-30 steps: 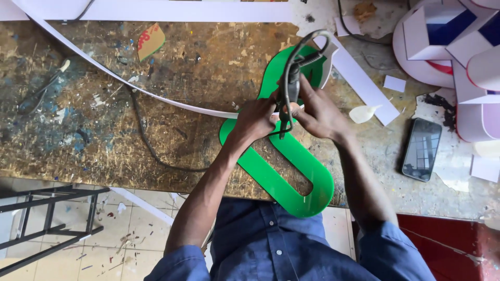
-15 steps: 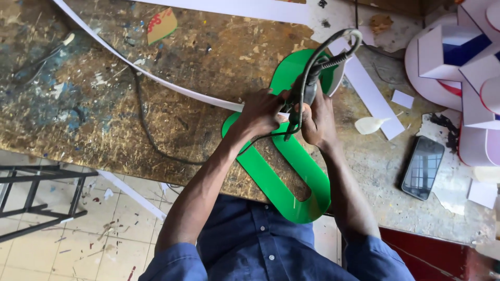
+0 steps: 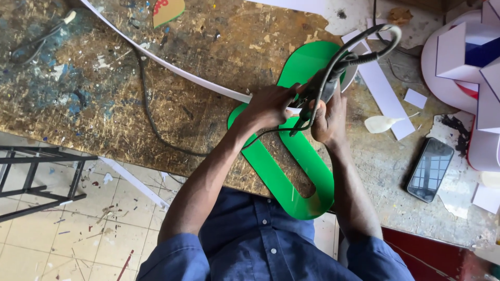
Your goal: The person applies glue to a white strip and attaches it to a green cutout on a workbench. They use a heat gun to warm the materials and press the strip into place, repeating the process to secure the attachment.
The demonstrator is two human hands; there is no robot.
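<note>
A green plastic oval ring lies on the worn wooden workbench, its near end hanging over the bench edge. My right hand grips a grey corded power tool above the ring's far half. My left hand presses a long white plastic strip against the ring's left edge, right beside the tool's tip. A black cord runs from the tool across the bench.
A dark phone lies at the right. White box-shaped letter pieces stack at the far right. White strip offcuts and a small white cone lie near the tool. A black metal frame stands on the tiled floor at left.
My head has shifted, so the bench sits lower-left in view. Both hands stay together on the ring; the tool has tipped more upright, its cable looping higher.
</note>
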